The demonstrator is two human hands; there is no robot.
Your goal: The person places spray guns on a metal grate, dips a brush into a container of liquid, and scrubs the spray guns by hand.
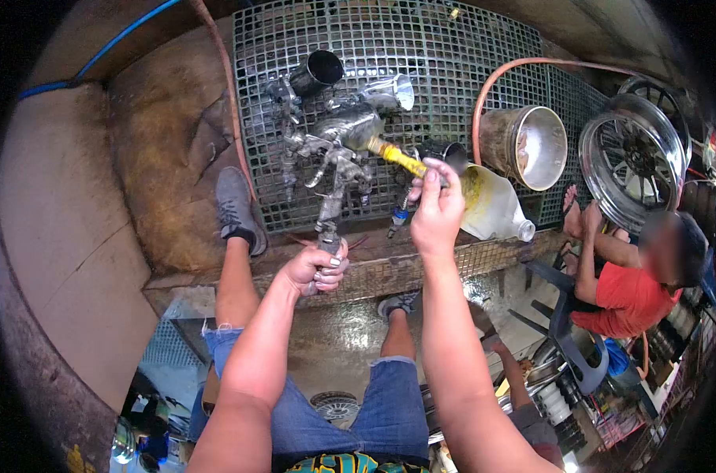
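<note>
My left hand (317, 268) is closed around the lower end of the handle of a metal spray gun (331, 177), held upright above a plastic grating. My right hand (438, 206) grips a brush with a yellow handle (397, 156). The brush's far end reaches the grey cup (348, 126) of the spray gun; whether its bristles touch the cup, I cannot tell. Behind lie a second spray gun with a black cup (317, 72) and a shiny metal cup (389, 92). Partly hidden by my right hand is another dark cup (446, 153), with a blue fitting (399, 214) below it.
On the grating (421, 39) stand a white jug (496, 206) and a tipped bucket (531, 146). An orange hose (492, 75) curves behind them. Wheel rims (634, 150) lean at the right, near a seated person in a red shirt (630, 296) and a dark plastic chair (567, 327).
</note>
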